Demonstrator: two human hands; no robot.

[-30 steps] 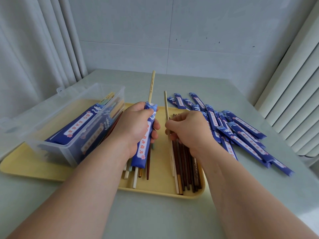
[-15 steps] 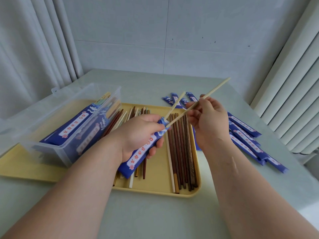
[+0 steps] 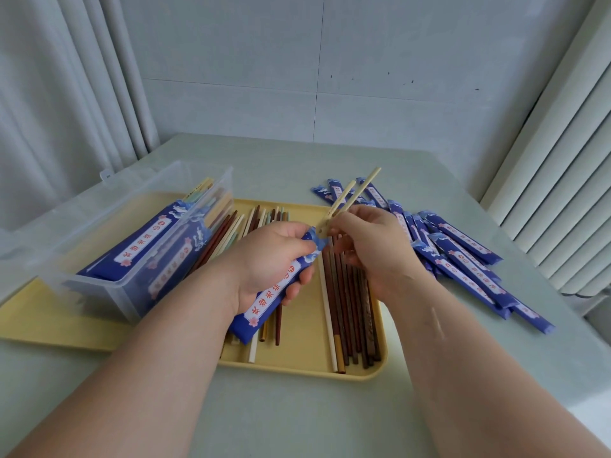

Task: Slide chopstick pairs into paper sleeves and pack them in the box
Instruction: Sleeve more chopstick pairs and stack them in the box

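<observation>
My left hand [image 3: 267,262] grips a blue paper sleeve [image 3: 264,302] above the yellow tray [image 3: 297,365]. Two pale chopsticks [image 3: 352,196] stick out of the sleeve's top end, pointing up and to the right. My right hand [image 3: 370,249] pinches them just above the sleeve mouth. A clear plastic box [image 3: 109,266] stands on the left of the tray with several filled blue sleeves inside. Loose brown and pale chopsticks [image 3: 350,312] lie on the tray under my hands.
A pile of empty blue sleeves [image 3: 463,259] lies on the table right of the tray. The box's clear lid [image 3: 39,233] hangs open to the left. Curtains hang at the left, a ribbed white panel at the right, a wall behind.
The second pale chopstick has gone from held apart in my right hand into the sleeve beside the first. Both now stick out less. My right hand has moved closer to the sleeve mouth.
</observation>
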